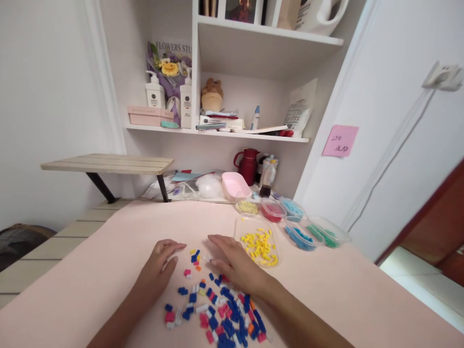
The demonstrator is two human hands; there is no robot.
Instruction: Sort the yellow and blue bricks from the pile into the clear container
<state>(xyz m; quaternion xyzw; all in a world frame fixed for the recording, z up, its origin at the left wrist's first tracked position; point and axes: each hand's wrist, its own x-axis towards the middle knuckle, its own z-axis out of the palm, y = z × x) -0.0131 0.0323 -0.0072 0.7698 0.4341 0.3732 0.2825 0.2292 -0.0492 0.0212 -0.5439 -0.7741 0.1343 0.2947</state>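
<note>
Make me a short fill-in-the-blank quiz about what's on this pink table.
1. The open tray beside the right hand holds ____ pieces.
2. The loose pile between the two arms is mostly ____.
3. The left hand rests on the table, holding ____.
4. The jug at the back is dark ____.

Missing words: yellow; blue; nothing; red

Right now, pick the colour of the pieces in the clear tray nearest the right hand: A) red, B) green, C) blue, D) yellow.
D: the clear tray just beyond the right hand holds only yellow pieces; the red, blue and green ones sit in tubs farther off.
</note>
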